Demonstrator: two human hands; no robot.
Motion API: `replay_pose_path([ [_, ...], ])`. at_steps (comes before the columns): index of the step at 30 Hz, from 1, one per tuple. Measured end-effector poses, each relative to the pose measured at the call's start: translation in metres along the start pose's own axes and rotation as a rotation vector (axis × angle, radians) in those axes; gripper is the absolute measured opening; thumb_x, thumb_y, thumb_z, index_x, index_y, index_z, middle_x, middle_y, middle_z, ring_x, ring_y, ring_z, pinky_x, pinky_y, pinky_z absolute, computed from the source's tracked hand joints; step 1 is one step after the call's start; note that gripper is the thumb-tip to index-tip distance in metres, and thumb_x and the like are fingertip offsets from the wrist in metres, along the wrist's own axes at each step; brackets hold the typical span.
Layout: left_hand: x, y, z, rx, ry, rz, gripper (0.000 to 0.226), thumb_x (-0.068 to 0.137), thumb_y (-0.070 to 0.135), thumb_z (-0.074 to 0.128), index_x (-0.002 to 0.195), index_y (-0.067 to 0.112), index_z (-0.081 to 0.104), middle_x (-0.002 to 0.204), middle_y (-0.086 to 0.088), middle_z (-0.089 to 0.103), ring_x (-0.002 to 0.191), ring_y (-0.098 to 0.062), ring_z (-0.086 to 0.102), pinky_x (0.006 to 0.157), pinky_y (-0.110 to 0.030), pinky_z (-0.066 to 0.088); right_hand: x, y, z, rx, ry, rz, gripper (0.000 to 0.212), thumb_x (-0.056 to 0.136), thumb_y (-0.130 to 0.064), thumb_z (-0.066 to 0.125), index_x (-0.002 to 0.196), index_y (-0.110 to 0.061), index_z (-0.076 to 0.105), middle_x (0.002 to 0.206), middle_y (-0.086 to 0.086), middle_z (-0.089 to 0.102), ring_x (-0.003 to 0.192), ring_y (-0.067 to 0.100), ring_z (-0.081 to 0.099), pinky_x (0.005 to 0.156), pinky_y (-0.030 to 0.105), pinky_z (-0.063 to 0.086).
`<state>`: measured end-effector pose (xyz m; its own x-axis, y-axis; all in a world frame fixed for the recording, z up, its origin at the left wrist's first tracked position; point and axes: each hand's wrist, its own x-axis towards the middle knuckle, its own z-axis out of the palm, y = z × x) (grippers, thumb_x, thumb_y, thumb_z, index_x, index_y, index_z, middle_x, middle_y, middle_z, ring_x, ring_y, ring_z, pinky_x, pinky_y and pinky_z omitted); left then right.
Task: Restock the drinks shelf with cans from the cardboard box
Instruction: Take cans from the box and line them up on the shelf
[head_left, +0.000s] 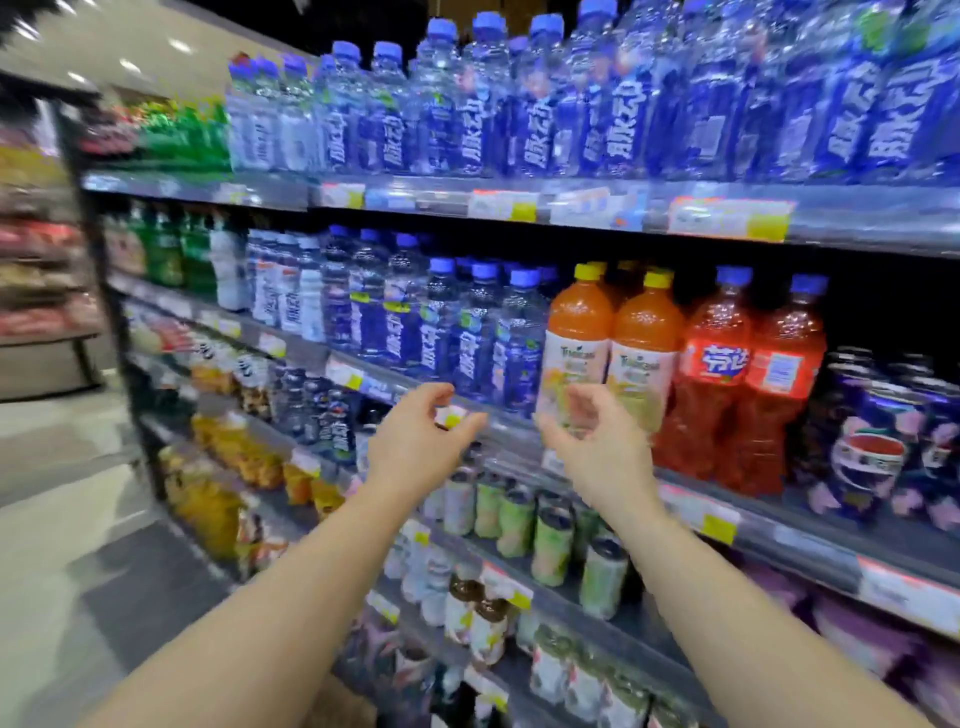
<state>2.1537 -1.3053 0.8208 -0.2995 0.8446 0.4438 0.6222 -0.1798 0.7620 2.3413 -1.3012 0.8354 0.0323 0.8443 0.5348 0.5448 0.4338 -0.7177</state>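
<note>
Both my hands are raised in front of the drinks shelf (524, 426). My left hand (421, 436) hangs in the air with its fingers curled apart and nothing in it. My right hand (597, 441) is likewise open and holds nothing, just in front of the orange juice bottles (613, 343). Below my hands, on a lower shelf, stand several pale green and white cans (550, 545) in rows. The cardboard box is out of view. The picture is blurred by motion.
Blue-labelled water bottles (467, 332) fill the upper two shelves. Red soda bottles (748, 374) and purple cans (883, 441) stand to the right. Yellow and brown drinks (223, 467) sit lower left. The aisle floor (62, 519) runs along the left.
</note>
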Motion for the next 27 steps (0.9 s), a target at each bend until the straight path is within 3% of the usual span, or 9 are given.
replay_pose_path([
  [4, 0.019, -0.102, -0.085, 0.114, -0.079, -0.064, 0.059, 0.080, 0.051, 0.066, 0.131, 0.025, 0.052, 0.133, 0.005, 0.055, 0.122, -0.016, 0.051, 0.098, -0.034, 0.044, -0.013, -0.039, 0.147, 0.002, -0.219, 0.041, 0.044, 0.083, -0.042, 0.069, 0.120, -0.022, 0.055, 0.114, -0.004, 0.061, 0.106, 0.017, 0.059, 0.089, 0.037, 0.050],
  [7, 0.031, -0.173, -0.130, 0.173, -0.122, -0.147, 0.058, 0.079, 0.054, 0.066, 0.129, 0.028, 0.055, 0.131, 0.005, 0.055, 0.118, -0.015, 0.053, 0.097, -0.036, 0.046, -0.023, -0.055, 0.233, 0.043, -0.351, 0.123, 0.048, 0.083, -0.038, 0.069, 0.124, -0.018, 0.054, 0.109, -0.002, 0.061, 0.100, 0.016, 0.058, 0.084, 0.031, 0.047],
  [10, 0.041, -0.230, -0.147, 0.207, -0.175, -0.201, 0.055, 0.076, 0.051, 0.071, 0.124, 0.026, 0.059, 0.124, 0.008, 0.058, 0.113, -0.009, 0.053, 0.093, -0.028, 0.044, -0.030, -0.049, 0.294, 0.068, -0.452, 0.203, 0.045, 0.080, -0.043, 0.070, 0.118, -0.024, 0.054, 0.103, -0.005, 0.059, 0.093, 0.014, 0.057, 0.078, 0.030, 0.045],
  [12, 0.049, -0.264, -0.144, 0.209, -0.199, -0.227, 0.057, 0.077, 0.045, 0.073, 0.127, 0.021, 0.058, 0.127, 0.001, 0.058, 0.119, -0.015, 0.052, 0.094, -0.028, 0.041, -0.034, -0.035, 0.325, 0.087, -0.483, 0.236, 0.045, 0.077, -0.049, 0.069, 0.114, -0.029, 0.053, 0.103, -0.010, 0.056, 0.097, 0.011, 0.056, 0.086, 0.036, 0.048],
  [17, 0.057, -0.348, -0.119, 0.125, -0.265, -0.399, 0.058, 0.077, 0.040, 0.075, 0.128, 0.020, 0.057, 0.134, 0.000, 0.054, 0.123, -0.016, 0.050, 0.100, -0.031, 0.041, -0.039, 0.014, 0.384, 0.040, -0.614, 0.294, 0.055, 0.087, -0.036, 0.066, 0.135, -0.021, 0.046, 0.131, -0.005, 0.053, 0.119, 0.015, 0.051, 0.091, 0.024, 0.040],
  [21, 0.064, -0.427, -0.096, 0.108, -0.205, -0.524, 0.052, 0.073, 0.030, 0.080, 0.120, 0.016, 0.062, 0.110, 0.004, 0.058, 0.104, -0.014, 0.056, 0.088, -0.025, 0.042, -0.041, 0.079, 0.449, 0.086, -0.696, 0.385, 0.046, 0.084, -0.034, 0.070, 0.126, -0.032, 0.051, 0.112, -0.011, 0.053, 0.104, 0.007, 0.052, 0.086, 0.023, 0.040],
  [23, 0.063, -0.474, -0.084, 0.091, -0.184, -0.614, 0.056, 0.071, 0.028, 0.082, 0.121, 0.016, 0.061, 0.109, 0.001, 0.060, 0.101, -0.018, 0.057, 0.089, -0.029, 0.045, -0.051, 0.117, 0.488, 0.089, -0.704, 0.448, 0.043, 0.075, -0.042, 0.074, 0.110, -0.051, 0.052, 0.110, -0.014, 0.058, 0.105, 0.008, 0.057, 0.092, 0.034, 0.048],
  [24, 0.059, -0.500, -0.076, 0.079, -0.181, -0.654, 0.056, 0.070, 0.026, 0.082, 0.122, 0.016, 0.061, 0.111, -0.002, 0.062, 0.099, -0.019, 0.058, 0.090, -0.033, 0.047, -0.062, 0.138, 0.508, 0.090, -0.737, 0.484, 0.042, 0.072, -0.044, 0.074, 0.107, -0.052, 0.052, 0.110, -0.014, 0.061, 0.105, 0.008, 0.058, 0.093, 0.038, 0.049],
  [27, 0.046, -0.569, -0.050, 0.034, -0.164, -0.743, 0.052, 0.070, 0.015, 0.083, 0.117, 0.018, 0.062, 0.113, -0.009, 0.064, 0.092, -0.021, 0.057, 0.091, -0.043, 0.050, -0.091, 0.182, 0.551, 0.038, -0.783, 0.528, 0.042, 0.076, -0.037, 0.076, 0.112, -0.041, 0.055, 0.105, -0.016, 0.063, 0.099, 0.002, 0.060, 0.088, 0.022, 0.046],
])
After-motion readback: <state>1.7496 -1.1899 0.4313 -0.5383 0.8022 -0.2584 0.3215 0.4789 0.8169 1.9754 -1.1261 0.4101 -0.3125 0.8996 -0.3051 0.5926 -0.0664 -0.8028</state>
